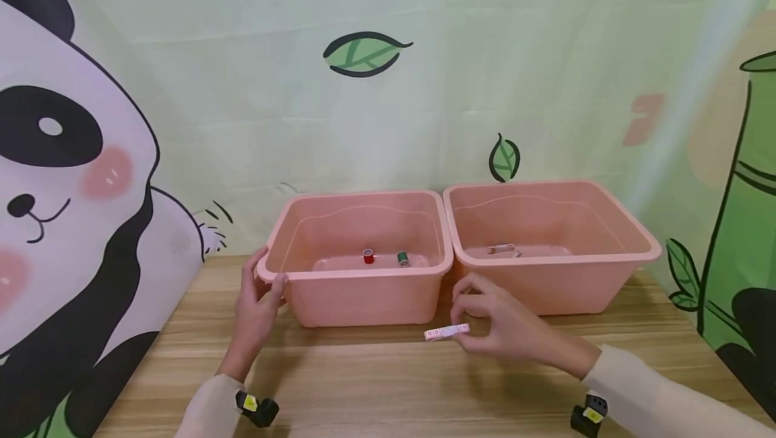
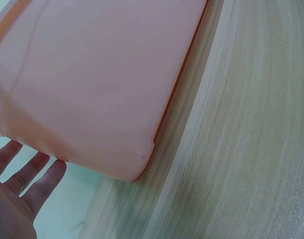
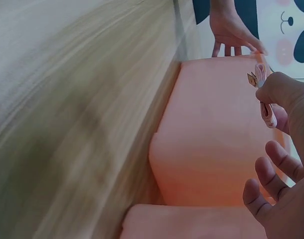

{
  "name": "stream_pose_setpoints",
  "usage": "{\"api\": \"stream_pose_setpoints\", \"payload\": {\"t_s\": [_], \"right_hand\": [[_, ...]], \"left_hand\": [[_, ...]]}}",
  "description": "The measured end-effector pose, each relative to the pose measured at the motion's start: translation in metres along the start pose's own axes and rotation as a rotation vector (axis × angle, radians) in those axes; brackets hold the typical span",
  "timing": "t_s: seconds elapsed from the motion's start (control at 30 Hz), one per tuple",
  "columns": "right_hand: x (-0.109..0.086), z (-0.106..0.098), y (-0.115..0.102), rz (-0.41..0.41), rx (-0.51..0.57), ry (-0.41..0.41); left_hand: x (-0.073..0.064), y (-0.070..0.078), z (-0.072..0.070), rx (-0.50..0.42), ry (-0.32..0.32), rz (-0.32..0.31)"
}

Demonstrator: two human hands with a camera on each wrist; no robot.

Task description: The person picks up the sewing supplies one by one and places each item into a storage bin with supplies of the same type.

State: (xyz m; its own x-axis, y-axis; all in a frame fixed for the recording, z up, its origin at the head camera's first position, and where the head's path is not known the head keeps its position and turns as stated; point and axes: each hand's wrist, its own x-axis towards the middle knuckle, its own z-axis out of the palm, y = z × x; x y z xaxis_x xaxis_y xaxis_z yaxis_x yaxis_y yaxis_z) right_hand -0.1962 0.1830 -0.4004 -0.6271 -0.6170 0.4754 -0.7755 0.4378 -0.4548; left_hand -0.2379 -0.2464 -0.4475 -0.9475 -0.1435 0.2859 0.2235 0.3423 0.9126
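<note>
My right hand [image 1: 500,323] pinches a folded tape measure [image 1: 446,332] between thumb and finger, in front of the gap between two pink tubs. A metal end piece sticks out of its pink-and-white fold in the right wrist view. The left tub [image 1: 364,300] has its front left corner held by my left hand [image 1: 257,296], thumb on the rim and fingers along the outer side. Inside that tub stand a red thread spool [image 1: 368,256] and a green thread spool [image 1: 403,259]. A small folded strip [image 1: 500,248] lies in the right tub [image 1: 545,283]; its kind is unclear.
Both tubs stand side by side on a wood-grain table [image 1: 376,377]. Behind it hangs a pale green cloth [image 1: 254,87] printed with a panda and leaves. Each wrist wears a small black camera [image 1: 257,410].
</note>
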Motion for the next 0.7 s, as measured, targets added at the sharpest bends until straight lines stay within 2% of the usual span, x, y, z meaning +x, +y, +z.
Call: {"api": "stream_pose_setpoints", "payload": {"t_s": [0.3, 0.5, 0.7], "right_hand": [[0.014, -0.021, -0.002, -0.058, -0.044, 0.077], [0.024, -0.039, -0.004, -0.030, -0.049, 0.118], [0.029, -0.047, -0.002, -0.037, -0.024, 0.126]], "left_hand": [[-0.001, 0.000, -0.001, -0.002, 0.006, -0.002], [-0.001, -0.001, -0.001, 0.001, 0.004, -0.009], [0.000, -0.002, 0.000, 0.006, 0.005, -0.010]]}}
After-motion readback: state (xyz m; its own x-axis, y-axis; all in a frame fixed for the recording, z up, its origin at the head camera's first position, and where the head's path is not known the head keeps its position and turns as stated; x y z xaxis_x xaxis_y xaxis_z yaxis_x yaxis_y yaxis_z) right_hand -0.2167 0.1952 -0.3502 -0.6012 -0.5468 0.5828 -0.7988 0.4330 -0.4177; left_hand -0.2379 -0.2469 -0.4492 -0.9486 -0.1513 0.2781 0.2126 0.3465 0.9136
